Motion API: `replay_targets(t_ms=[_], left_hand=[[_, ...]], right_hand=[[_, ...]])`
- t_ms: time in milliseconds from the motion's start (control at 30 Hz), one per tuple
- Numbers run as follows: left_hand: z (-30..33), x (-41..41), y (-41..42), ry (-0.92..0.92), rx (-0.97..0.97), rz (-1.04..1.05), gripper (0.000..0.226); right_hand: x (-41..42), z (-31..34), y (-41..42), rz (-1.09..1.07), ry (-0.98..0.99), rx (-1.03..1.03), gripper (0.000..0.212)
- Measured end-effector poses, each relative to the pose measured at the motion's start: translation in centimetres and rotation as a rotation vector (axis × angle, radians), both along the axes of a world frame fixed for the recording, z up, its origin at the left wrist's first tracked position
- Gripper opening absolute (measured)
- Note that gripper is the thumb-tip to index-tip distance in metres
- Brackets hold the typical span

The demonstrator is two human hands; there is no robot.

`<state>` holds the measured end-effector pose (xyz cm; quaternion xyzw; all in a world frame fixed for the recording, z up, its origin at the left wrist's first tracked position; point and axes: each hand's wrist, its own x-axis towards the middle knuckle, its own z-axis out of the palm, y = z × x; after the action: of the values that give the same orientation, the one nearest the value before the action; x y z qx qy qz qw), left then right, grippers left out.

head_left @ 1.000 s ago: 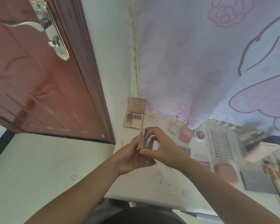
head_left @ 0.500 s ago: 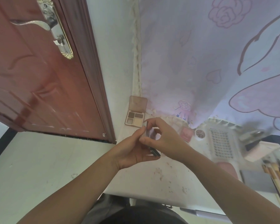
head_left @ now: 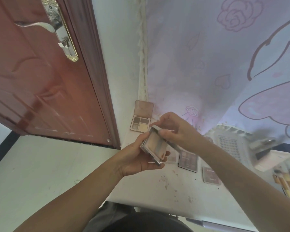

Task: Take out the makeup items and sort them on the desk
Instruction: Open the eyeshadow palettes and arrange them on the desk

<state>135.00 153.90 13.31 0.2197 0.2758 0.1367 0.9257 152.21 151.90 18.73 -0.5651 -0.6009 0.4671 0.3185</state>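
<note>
Above the white desk point(head_left: 157, 190) I hold a small silver compact point(head_left: 155, 145) with a beige powder pan showing. My left hand point(head_left: 137, 158) grips its base from below. My right hand point(head_left: 176, 129) pinches its lid at the top, and the lid stands partly lifted. An open four-shade eyeshadow palette point(head_left: 141, 122) lies at the desk's far left corner. A dark purple palette point(head_left: 188, 159) and a pink compact point(head_left: 210, 177) lie flat to the right of my hands.
A white basket point(head_left: 231, 143) stands at the back right, with a white box point(head_left: 271, 159) beside it and several brushes point(head_left: 288, 183) at the right edge. A red-brown door point(head_left: 40, 81) is on the left. A patterned curtain point(head_left: 216, 56) hangs behind the desk.
The compact, seen edge-on before, is now tilted toward me with its lid lifted and the powder pan visible. My hands sit slightly further apart, and the purple palette and pink compact show beside them.
</note>
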Motion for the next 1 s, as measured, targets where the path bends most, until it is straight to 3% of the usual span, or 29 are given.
replay_targets(t_ms=[33,200,267,333,467,600,700,867,1000], left_hand=[[0.0,0.1,0.0,-0.01,-0.022,0.001,0.059],[-1.0,-0.5,0.4,-0.04,-0.125,0.117,0.059],[-2.1,-1.5,0.6,-0.025,-0.169,0.199,0.057],[-3.4,-2.7,0.5,0.019,-0.203,0.243,0.057],[-5.4,-4.8,0.1,0.128,-0.246,0.281,0.047],[-7.1,-5.5,0.8,0.418,0.031,0.279,0.028],[-7.7,-5.1,2.0,0.647,0.257,0.28,0.033],[-9.5,-4.0,5.1,0.914,0.642,0.109,0.038],[-10.5,-3.7,6.3,1.038,0.742,0.026,0.04]], right_hand=[[0.3,0.4,0.2,-0.001,-0.013,-0.032,0.005],[1.5,-1.3,0.9,-0.041,0.034,-0.141,0.041],[1.2,-3.5,0.4,-0.021,0.113,-0.25,0.036],[0.3,-5.8,0.2,0.012,0.028,-0.256,0.028],[-2.0,-9.8,1.4,-0.176,-0.037,-0.254,0.019],[-3.5,-12.8,3.5,-0.196,-0.14,-0.312,0.02],[-4.1,-14.3,4.9,-0.245,-0.223,-0.303,0.026],[-4.4,-15.6,7.0,-0.305,-0.307,-0.287,0.026],[-4.7,-15.9,7.5,-0.311,-0.375,-0.295,0.026]])
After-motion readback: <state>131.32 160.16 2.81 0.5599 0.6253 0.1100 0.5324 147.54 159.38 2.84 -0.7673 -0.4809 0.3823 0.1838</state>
